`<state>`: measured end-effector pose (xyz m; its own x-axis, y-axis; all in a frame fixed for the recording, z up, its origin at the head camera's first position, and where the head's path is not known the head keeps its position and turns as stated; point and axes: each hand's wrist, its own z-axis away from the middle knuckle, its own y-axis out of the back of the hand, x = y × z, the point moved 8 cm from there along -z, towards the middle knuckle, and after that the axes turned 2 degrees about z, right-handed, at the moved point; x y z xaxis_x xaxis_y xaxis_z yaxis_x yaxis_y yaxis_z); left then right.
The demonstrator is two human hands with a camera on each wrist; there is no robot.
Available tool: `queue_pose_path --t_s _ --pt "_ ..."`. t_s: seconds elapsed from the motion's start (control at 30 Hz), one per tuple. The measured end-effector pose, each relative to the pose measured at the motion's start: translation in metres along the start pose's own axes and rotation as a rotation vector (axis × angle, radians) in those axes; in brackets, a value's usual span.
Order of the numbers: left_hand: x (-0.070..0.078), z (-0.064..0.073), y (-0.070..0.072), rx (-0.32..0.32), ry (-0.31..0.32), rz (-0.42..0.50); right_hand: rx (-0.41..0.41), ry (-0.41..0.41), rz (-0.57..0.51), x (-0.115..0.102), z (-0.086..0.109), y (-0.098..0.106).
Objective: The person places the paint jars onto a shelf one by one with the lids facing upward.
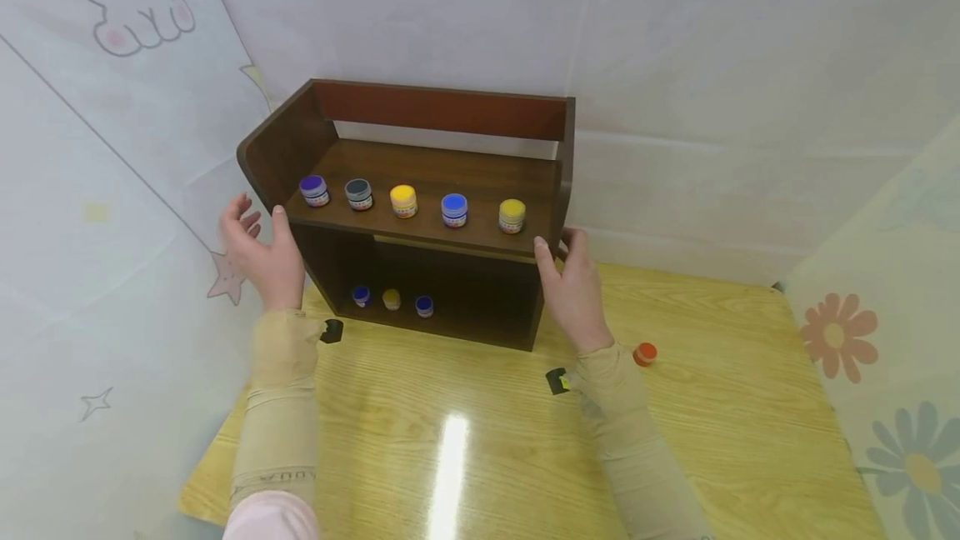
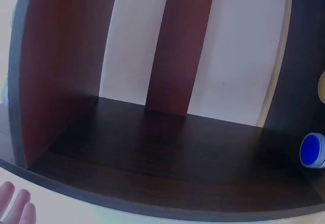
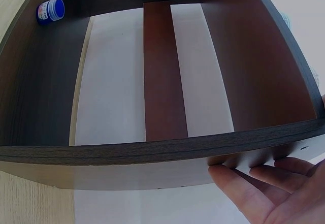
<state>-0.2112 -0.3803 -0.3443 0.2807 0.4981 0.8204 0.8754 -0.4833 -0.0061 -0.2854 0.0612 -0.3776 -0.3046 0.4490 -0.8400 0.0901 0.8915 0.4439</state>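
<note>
Brown shelf (image 1: 442, 112), yellow table (image 1: 720, 407), pale walls (image 1: 750, 98)

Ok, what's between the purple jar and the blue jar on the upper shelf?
In the head view, two jars stand between the purple jar and the blue jar on the upper shelf: a dark grey jar and an orange-yellow jar.

1. i find no word, brand or number that i can read.
2. the purple jar (image 1: 315, 191), grey jar (image 1: 358, 195), orange jar (image 1: 403, 202), blue jar (image 1: 454, 211) and yellow jar (image 1: 512, 217) face me with printed labels, the print too small.
3. the lower blue jar (image 3: 50, 11) bears a white label with blurred print.
4. my left sleeve (image 1: 281, 419) carries dark letter-like marks; which letters, i cannot tell.
</note>
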Motion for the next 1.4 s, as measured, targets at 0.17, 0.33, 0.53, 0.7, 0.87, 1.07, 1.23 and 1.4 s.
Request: queue_pose_path --t_s 0.17,0.33,0.53,0.7,0.87,1.07,1.23,1.4 --pt "-0.006 -0.009 -0.008 0.002 0.055 0.031 -0.001 -0.001 0.004 0.001 -0.001 0.000" --pt "-0.010 -0.022 -0.013 -0.013 0.080 -0.030 0.000 -0.006 -0.001 0.002 -0.001 0.000" --pt "-0.010 -0.032 -0.016 -0.080 0.110 -0.089 0.001 0.001 0.007 0.002 -0.001 0.000" --pt "-0.010 -0.034 -0.016 -0.099 0.095 -0.105 -0.003 0.002 0.013 0.003 -0.001 -0.001" --pt "-0.014 -0.035 -0.015 -0.103 0.100 -0.108 -0.001 0.004 0.005 0.003 0.000 -0.001" --pt "-0.018 -0.036 -0.014 -0.126 0.147 -0.132 -0.003 0.000 -0.012 0.003 0.000 -0.001" --pt "-0.021 -0.037 -0.013 -0.150 0.166 -0.147 -0.003 -0.001 -0.015 0.004 0.001 -0.001" --pt "-0.022 -0.038 -0.013 -0.180 0.179 -0.154 -0.003 -0.002 -0.020 0.004 0.000 -0.001"
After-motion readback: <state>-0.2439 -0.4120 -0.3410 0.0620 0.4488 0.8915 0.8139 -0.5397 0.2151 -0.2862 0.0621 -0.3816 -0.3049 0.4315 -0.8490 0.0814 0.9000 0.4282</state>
